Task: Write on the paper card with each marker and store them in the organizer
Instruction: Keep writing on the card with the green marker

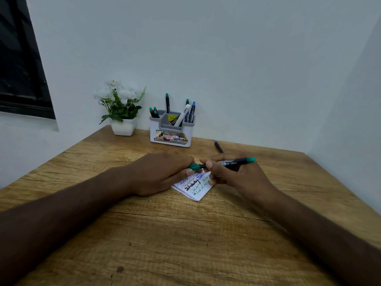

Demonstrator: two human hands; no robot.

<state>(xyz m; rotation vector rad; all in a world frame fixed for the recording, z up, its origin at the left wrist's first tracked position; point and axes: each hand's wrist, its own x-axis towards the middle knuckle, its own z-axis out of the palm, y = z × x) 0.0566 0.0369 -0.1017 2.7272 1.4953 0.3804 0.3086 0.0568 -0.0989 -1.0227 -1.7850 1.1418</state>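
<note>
the green marker (228,162) is held level just above the paper card (194,185), which lies flat on the wooden table (165,234) beneath both hands. the right hand (231,174) grips the black barrel, fingers curled around it. the left hand (162,172) pinches the green cap (193,166) at the marker's left end; whether the cap is fully seated or partly off cannot be told, as the fingers cover the joint. the hands are close together, joined by the marker.

risks: a cap pressed on askew would leave the tip exposed, and it could smear the written lines on the card below. if the card is left unweighted, a passing wrist could drag it.

orientation: the marker's long axis runs left to right, nearly horizontal, rising slightly toward the right; capped end left, green tail plug right.

the organizer (171,137) stands at the table's back, already holding several markers. one blue marker (218,146) lies loose on the table behind the right hand.
</note>
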